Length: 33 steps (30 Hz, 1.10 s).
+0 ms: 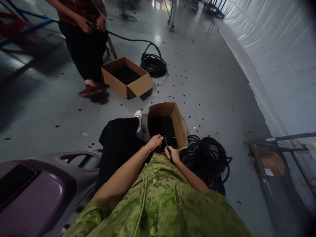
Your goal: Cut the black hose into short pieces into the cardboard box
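My right hand (174, 155) is closed around a slim dark tool that looks like a pair of scissors (167, 143), its narrow end pointing away from me. My left hand (155, 142), with a band on its wrist, is pinched close beside the tool's tip. Whatever sits between those fingers is too small and dark to make out. Both hands are over the near edge of an open cardboard box (181, 126), which holds many small black pieces (163, 125). To the right of the box, a loose coil of black hose (209, 154) lies on the floor.
A co-worker (84, 42) sits at the upper left, hands together on a black hose. Before them stand another cardboard box (115, 82) of black pieces and a coiled hose (154, 65). Black bits dot the grey floor. A purple-grey chair (49, 191) is left, a metal frame (281, 140) right.
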Available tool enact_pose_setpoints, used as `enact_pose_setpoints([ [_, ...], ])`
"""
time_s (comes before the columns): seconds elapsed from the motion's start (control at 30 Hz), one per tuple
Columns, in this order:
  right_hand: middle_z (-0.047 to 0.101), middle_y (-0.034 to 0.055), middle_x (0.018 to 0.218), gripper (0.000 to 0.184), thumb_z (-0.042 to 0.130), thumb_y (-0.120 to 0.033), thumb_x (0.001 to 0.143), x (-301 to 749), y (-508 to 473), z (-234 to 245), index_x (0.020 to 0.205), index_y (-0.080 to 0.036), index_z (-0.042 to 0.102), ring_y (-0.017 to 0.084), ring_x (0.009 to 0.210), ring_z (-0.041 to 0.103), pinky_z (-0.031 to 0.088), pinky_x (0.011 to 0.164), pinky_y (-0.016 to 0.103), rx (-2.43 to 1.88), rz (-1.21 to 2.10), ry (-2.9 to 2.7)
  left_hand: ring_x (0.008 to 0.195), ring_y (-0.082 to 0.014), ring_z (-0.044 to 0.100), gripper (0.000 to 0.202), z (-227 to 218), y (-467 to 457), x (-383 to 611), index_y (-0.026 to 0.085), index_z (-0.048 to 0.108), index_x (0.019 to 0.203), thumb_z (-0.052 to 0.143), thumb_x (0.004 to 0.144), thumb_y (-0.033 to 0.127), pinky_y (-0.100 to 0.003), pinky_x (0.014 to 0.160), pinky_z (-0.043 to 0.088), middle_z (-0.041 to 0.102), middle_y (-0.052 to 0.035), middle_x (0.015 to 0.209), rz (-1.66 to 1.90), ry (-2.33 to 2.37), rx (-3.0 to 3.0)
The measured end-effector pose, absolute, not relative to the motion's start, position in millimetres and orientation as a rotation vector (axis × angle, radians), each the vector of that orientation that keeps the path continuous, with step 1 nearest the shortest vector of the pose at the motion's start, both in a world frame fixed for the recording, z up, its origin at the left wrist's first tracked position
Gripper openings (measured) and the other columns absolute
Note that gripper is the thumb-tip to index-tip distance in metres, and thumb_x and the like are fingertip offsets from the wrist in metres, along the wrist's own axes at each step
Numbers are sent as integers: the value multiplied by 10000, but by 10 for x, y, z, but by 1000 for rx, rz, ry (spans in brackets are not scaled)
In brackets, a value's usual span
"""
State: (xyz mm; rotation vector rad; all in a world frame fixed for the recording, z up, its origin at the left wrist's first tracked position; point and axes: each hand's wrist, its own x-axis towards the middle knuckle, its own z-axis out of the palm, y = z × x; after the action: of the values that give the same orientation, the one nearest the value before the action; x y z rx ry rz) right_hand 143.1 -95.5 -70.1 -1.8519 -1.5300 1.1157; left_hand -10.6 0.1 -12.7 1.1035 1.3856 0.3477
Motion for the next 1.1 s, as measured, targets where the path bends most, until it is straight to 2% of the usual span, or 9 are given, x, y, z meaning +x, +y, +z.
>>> enact_pose_setpoints([
  [0.13, 717, 11, 798, 303, 565, -460, 855, 1452, -965, -660, 981, -234, 721, 187, 732, 645, 490, 715, 266, -1792, 1111, -1560, 375, -65, 451, 246, -161, 10, -119, 172, 487, 706, 541, 934, 250, -171, 430, 304, 477, 69, 472, 360, 1350, 1046],
  [0.33, 666, -1, 670, 347, 566, -472, 865, 1496, -946, -670, 1012, -189, 702, 161, 606, 625, 483, 587, 240, -1692, 1333, -1352, 381, -66, 463, 221, -156, 25, -136, 169, 506, 742, 521, 943, 259, -168, 432, 313, 489, 68, 481, 372, 1319, 1036],
  [0.7, 661, -13, 628, 334, 576, -485, 876, 1455, -847, -645, 992, -197, 699, 134, 521, 596, 449, 513, 211, -1727, 1382, -1335, 390, -72, 435, 218, -137, -18, -131, 177, 501, 703, 490, 919, 197, -179, 436, 316, 460, 72, 477, 359, 1271, 1152],
  [0.9, 652, -11, 627, 348, 541, -498, 888, 1440, -853, -613, 962, -190, 685, 133, 518, 582, 449, 531, 217, -1736, 1352, -1346, 376, -77, 431, 208, -197, -33, -101, 179, 513, 690, 553, 888, 229, -186, 427, 326, 452, 75, 462, 271, 1241, 1261],
  [1.1, 640, -10, 651, 333, 519, -483, 892, 1400, -890, -709, 827, -201, 684, 146, 612, 575, 428, 588, 218, -1768, 1123, -1477, 377, -78, 438, 195, -192, -20, -110, 171, 523, 704, 510, 897, 192, -184, 420, 333, 449, 75, 464, 237, 1258, 1255],
])
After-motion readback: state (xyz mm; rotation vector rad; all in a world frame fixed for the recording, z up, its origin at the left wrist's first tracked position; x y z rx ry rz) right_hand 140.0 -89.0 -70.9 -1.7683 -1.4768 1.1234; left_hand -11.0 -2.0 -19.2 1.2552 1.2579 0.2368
